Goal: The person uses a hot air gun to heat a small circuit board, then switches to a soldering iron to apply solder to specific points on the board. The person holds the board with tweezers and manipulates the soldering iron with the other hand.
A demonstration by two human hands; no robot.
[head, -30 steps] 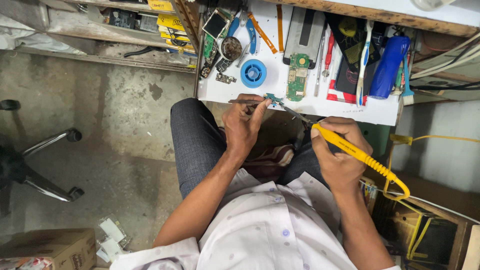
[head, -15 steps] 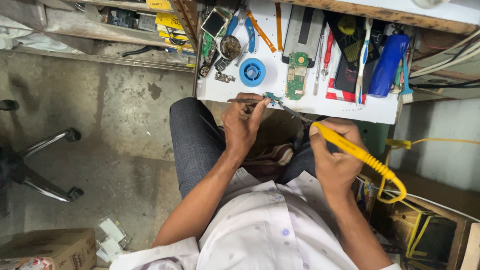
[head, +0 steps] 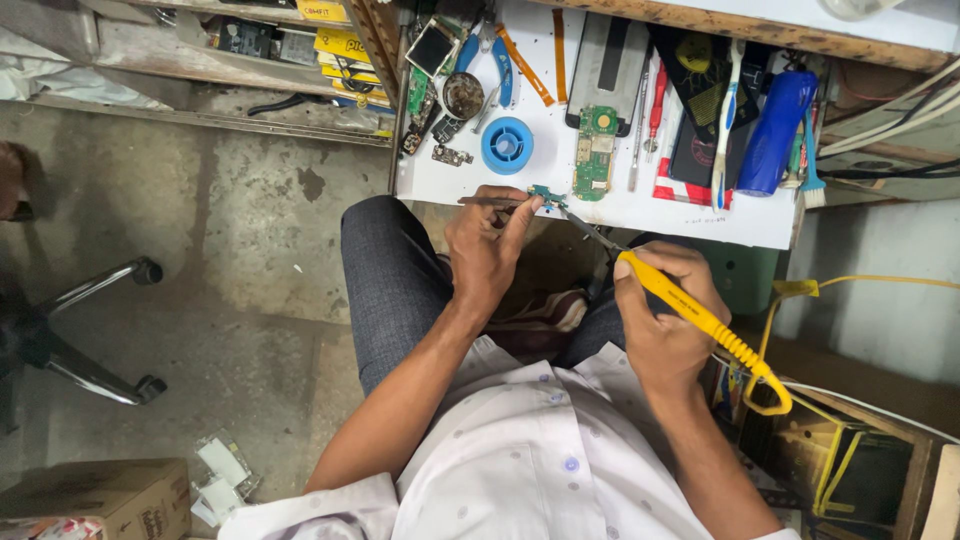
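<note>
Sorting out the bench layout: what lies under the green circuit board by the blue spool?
The green circuit board lies flat on the white worktop, right of the blue spool. Whatever sits directly beneath it is covered.

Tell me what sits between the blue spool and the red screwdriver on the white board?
A green circuit board lies between the blue spool and the red screwdriver, seen in the head view.

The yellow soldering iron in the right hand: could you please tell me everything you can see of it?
The soldering iron has a bright yellow, plastic-looking handle that ends in a ribbed collar, from which a yellow cord loops off behind the wrist. A thin dark metal shaft runs up and left from the handle. The right hand grips it like a pen. Its tip meets a small circuit piece at the white worktop's near edge, which the left hand steadies.
</note>
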